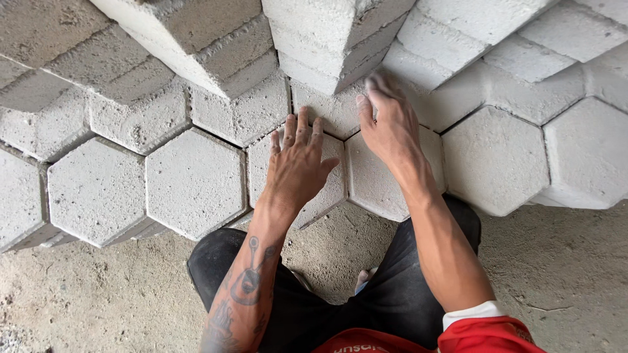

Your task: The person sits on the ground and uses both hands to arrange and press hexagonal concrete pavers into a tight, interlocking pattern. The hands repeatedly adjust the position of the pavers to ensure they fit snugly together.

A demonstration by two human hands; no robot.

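Red sleeves (487, 333) and dark trousers (366, 307) sit nearest, above a rough sandy dirt floor (569, 274). Both hands are spread flat: the left hand (297, 167) presses one hexagonal concrete paver (327, 196) at the laid field's near edge, the right hand (389, 124) the neighbouring paver (376, 186). Stacked pavers (327, 39) stand at the far edge.

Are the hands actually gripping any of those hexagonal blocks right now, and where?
Nothing is gripped. The left hand lies flat, fingers spread, on a hexagonal concrete block; the right hand rests open on the neighbouring block.
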